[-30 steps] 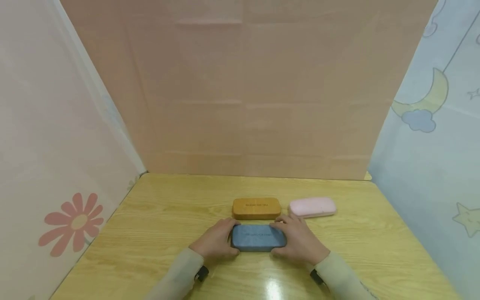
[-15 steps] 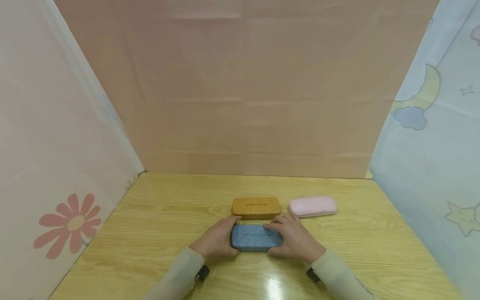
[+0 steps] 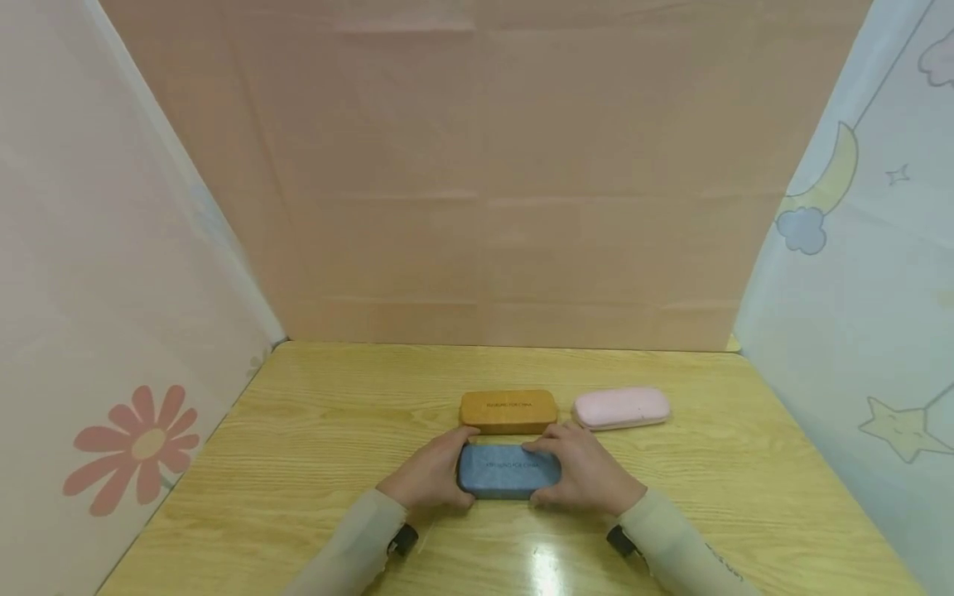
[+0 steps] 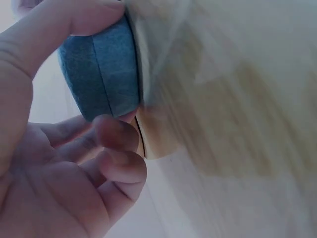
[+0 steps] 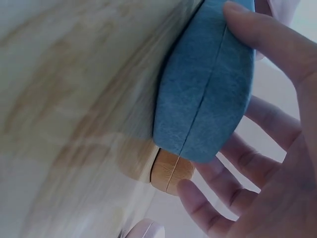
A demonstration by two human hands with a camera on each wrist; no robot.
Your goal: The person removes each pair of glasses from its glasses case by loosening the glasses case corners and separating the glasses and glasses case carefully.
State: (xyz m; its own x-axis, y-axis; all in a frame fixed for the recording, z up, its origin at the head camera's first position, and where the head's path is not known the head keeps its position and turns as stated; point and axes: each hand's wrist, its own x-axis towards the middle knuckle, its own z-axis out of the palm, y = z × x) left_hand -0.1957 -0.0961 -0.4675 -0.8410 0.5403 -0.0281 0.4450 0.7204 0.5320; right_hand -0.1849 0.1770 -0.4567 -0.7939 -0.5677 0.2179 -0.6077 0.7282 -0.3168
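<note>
A blue glasses case (image 3: 509, 472) lies flat on the wooden table (image 3: 313, 430), near its front edge. My left hand (image 3: 430, 478) grips the case's left end, thumb on the near side and fingers curled round the far side (image 4: 106, 136). My right hand (image 3: 584, 472) grips the right end the same way, with the thumb (image 5: 270, 37) on the near edge. The case's seam (image 5: 203, 106) shows closed in the right wrist view. Just behind it sits an orange-brown case (image 3: 509, 411), seen past the fingers in both wrist views (image 5: 168, 171).
A pink glasses case (image 3: 621, 408) lies behind and to the right. Fabric screens wall the table on three sides: peach at the back, a flower print at the left (image 3: 134, 447), a moon-and-star print at the right (image 3: 820, 207).
Both hands have shifted slightly inward and back along the blue case, which sits a little further from me. The other two cases have stayed put.
</note>
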